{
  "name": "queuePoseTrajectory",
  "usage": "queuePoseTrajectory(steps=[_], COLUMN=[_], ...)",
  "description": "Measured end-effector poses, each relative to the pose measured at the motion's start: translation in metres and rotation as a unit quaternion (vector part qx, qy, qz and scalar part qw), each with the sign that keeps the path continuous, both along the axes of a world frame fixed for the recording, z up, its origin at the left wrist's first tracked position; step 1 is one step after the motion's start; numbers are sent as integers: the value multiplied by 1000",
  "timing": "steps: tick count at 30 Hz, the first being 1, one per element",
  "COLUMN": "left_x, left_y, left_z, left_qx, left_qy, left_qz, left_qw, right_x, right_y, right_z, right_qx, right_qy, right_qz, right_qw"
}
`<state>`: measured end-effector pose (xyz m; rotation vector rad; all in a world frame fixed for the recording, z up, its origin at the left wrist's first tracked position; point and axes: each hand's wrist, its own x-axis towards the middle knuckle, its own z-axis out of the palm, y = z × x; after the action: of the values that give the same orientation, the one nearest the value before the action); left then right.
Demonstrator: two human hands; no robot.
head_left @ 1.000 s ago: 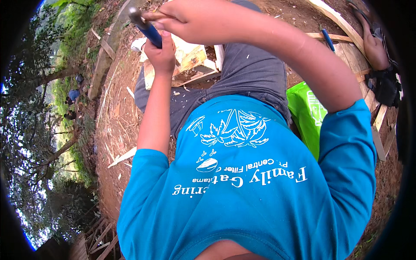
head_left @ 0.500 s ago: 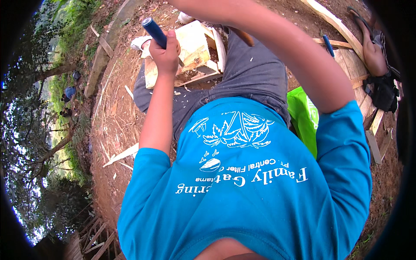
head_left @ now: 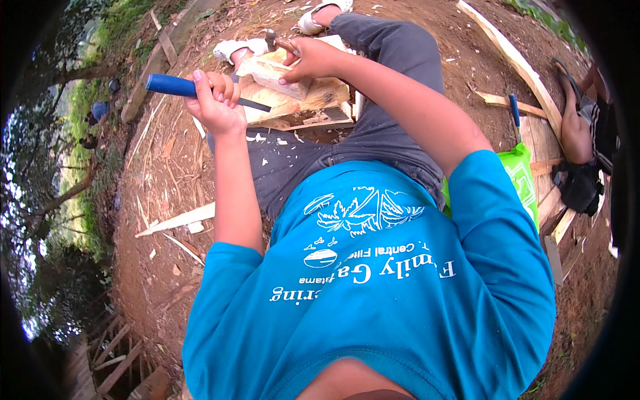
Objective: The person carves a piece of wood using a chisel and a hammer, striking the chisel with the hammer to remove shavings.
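My left hand (head_left: 219,103) is closed around a chisel (head_left: 170,85) with a blue handle. Its metal blade points right, over the near edge of a wooden block (head_left: 320,97) between my legs. A pale, rough-carved piece of wood (head_left: 270,75) rests on that block. My right hand (head_left: 312,59) reaches across to it, the thumb at the carved piece's right end. In the same hand is a hammer with a brown wooden handle (head_left: 287,45); its small dark head (head_left: 270,37) sticks out past the fingers.
Wood chips lie on my grey trousers (head_left: 393,67) and the brown soil. A green bag (head_left: 520,177) is beside my right hip, near another blue-handled tool (head_left: 514,110). Long timber strips (head_left: 513,57) and another person's leg (head_left: 575,127) are at the right.
My right hand has come down with the hammer to the carved wood. My left hand has moved left and tilted the chisel flatter, its handle swinging to the left.
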<state>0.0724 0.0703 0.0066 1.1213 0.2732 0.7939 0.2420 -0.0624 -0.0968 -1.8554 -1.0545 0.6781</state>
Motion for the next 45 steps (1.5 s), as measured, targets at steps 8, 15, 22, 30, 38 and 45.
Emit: queuePoseTrajectory(steps=[8, 15, 22, 30, 38, 45], left_x=[-41, -52, -13, 33, 35, 46], left_y=[-2, -20, -47, -73, -77, -77], left_z=[-4, -1, 4, -2, -3, 1], left_qx=[-16, -13, 37, 183, 303, 296], left_qy=[15, 26, -23, -15, 42, 27], left_qz=[45, 43, -43, -135, -105, -120], left_qw=[999, 999, 998, 974, 946, 947], right_x=[-14, -31, -9, -9, -47, -61], right_y=[-9, -2, -24, -125, -184, -200], right_z=[12, 12, 37, 105, 132, 142], right_qx=[-18, -24, 63, 264, 238, 234], right_qy=[-12, -58, -80, 183, 266, 275], right_qz=[45, 21, -77, -170, -130, -131], right_qw=[999, 998, 992, 932, 925, 923])
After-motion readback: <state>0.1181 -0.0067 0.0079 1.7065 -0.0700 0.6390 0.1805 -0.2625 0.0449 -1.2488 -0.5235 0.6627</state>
